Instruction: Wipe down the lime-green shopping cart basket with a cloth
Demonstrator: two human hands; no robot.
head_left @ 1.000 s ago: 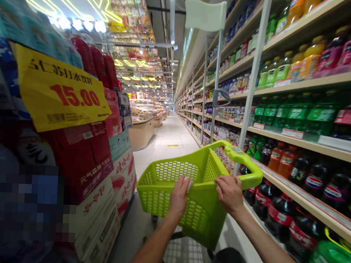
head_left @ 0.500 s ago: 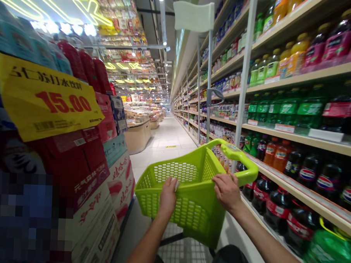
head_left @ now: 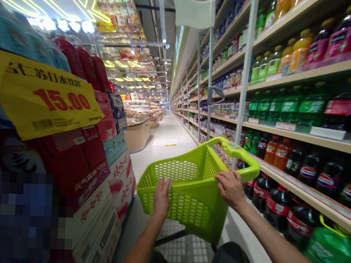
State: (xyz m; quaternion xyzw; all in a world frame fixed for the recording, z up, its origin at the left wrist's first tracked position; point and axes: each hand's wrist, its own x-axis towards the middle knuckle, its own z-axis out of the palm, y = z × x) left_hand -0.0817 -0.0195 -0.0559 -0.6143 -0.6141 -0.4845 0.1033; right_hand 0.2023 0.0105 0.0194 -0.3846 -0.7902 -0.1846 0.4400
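Note:
A lime-green plastic shopping cart (head_left: pixel 195 210) stands in front of me, turned with its handle end to the right. My left hand (head_left: pixel 162 195) is closed over the near rim of its basket, left of the middle. Something small and whitish shows by those fingers, too unclear to name. Toward the handle, my right hand (head_left: pixel 229 188) grips the same rim at the corner. The looped green handle (head_left: pixel 251 167) rises just beyond my right hand, which is apart from its outer bar. Perforated walls enclose the basket, and no goods show inside it.
Shelves of soda bottles (head_left: pixel 307 168) line the right side close by. Stacked drink cartons (head_left: pixel 121 175) with a yellow price sign (head_left: pixel 46 98) stand on the left. A tiled aisle (head_left: pixel 169 135) runs ahead past a wooden display bin (head_left: pixel 139 135). Large bottles sit low at right.
My left hand has slid a little left along the basket rim. The cart and my right hand have shifted slightly to the right in view.

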